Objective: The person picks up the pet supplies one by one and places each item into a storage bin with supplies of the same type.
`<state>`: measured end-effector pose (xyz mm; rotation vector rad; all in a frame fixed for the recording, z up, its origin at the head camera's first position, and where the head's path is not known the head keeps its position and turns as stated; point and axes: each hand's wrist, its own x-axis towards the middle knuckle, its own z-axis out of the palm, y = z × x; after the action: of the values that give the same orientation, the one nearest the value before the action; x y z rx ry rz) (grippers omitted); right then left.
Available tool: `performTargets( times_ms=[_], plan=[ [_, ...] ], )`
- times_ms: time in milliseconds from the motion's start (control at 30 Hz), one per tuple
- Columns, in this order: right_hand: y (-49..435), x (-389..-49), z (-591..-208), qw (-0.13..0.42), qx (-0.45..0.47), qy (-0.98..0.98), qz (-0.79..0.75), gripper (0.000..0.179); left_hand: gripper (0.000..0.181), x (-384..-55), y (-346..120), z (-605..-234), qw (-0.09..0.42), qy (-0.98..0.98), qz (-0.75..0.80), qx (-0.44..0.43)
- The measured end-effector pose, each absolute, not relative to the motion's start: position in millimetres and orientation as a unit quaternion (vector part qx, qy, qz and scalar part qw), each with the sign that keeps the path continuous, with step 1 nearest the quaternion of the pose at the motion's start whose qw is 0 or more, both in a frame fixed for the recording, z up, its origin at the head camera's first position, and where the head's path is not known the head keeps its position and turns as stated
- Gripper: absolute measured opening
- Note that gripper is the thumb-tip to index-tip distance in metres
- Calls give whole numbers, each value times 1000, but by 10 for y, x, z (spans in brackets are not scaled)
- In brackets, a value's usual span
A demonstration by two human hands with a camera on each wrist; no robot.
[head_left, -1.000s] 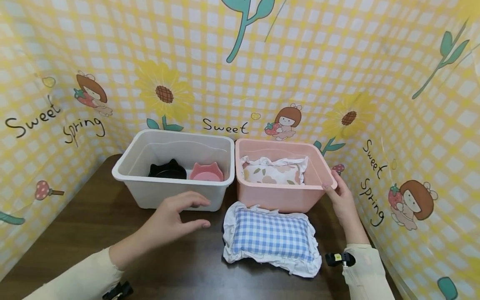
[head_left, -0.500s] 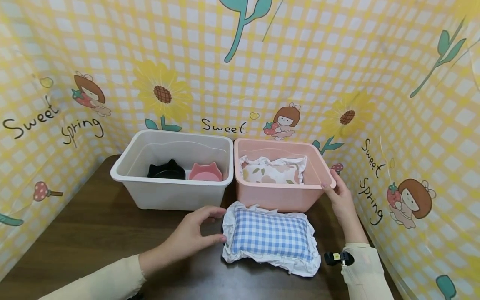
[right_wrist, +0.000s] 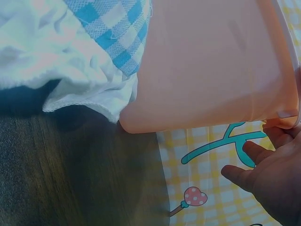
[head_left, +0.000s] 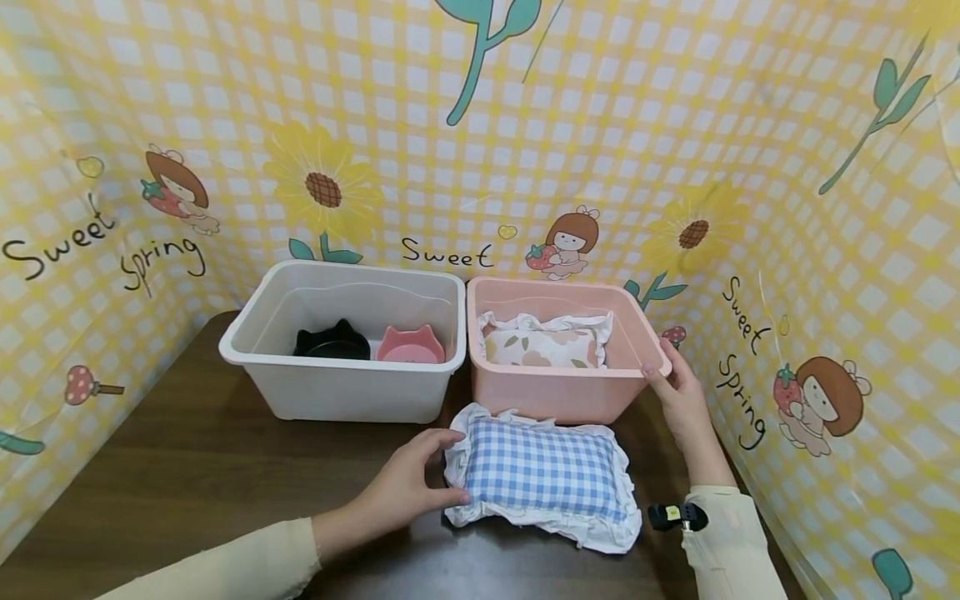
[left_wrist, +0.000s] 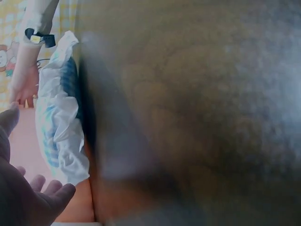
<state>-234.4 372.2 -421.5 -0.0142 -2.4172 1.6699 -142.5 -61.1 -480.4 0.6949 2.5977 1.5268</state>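
Step in hand, by my judgement: taking hold of the blue pillow (head_left: 543, 471), grip not yet made. It lies flat on the worktop (head_left: 225, 467), in front of the pink bin (head_left: 555, 396). My left hand (head_left: 393, 483) is spread at the pillow's left end, thumb and fingers apart; I cannot tell whether the fingertips touch the frill (head_left: 457, 467). My right hand (head_left: 682, 396) pinches the pink bin's right front rim corner, presumably to steady it. That bin contains a floral pillow (head_left: 543, 348). The next move calls for closing thumb and fingers on frill and padding together; loose edging alone may slip.
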Motion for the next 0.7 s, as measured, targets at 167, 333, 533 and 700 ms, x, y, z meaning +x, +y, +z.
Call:
performTargets(
  times_ms=[167, 333, 533, 700],
  plan=[
    [3718, -2345, -4222, 101, -7, -816, 569, 69, 76, -1420, -516, -4874, 32, 849, 480, 218],
    [3722, -2360, -4231, 107, 2, -807, 580, 69, 69, -1385, -390, -4952, 21, 849, 481, 215],
    [3719, -2345, -4211, 103, 0, -806, 582, 70, 70, -1371, -269, -5032, -7, 870, 450, 200],
    [3713, -2348, -4218, 102, -1, -805, 585, 70, 60, -1388, -237, -5051, -22, 868, 459, 188]
  ],
)
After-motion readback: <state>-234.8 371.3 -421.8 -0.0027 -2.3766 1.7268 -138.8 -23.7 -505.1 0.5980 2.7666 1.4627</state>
